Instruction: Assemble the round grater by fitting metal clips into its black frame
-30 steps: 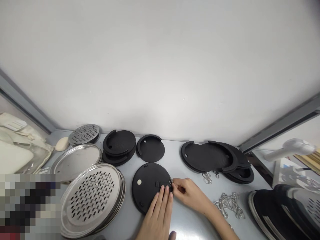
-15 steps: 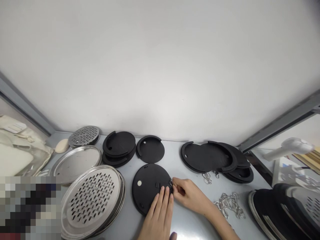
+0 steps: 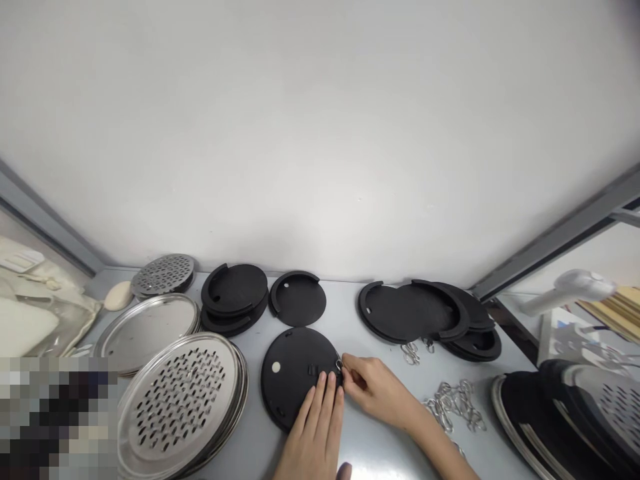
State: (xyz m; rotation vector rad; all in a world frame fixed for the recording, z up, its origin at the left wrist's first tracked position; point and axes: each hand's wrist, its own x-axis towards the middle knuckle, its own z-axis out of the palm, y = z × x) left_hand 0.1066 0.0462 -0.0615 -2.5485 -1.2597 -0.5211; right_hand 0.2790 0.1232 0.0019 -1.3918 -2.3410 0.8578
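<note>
No writing shows; right hand [image 3: 373,387] pinches clip [image 3: 339,365] at black disc [image 3: 295,370]

Front centre: my left hand [image 3: 315,433] lies flat on the black disc [image 3: 295,373]; my right hand [image 3: 373,390] pinches at its right rim, so that edge is taken.
Left: stacked perforated steel trays [image 3: 180,403] sit just beside the disc, with only a thin strip of table [image 3: 350,320] between.
Behind: two more groups of black discs [image 3: 235,297] stand near; bare table runs between them and mine.
Right: loose metal hooks [image 3: 455,403] litter the way, with overlapping black rings [image 3: 425,317] behind them.
Centre gap: an open lane of table leads back to the wall.
</note>
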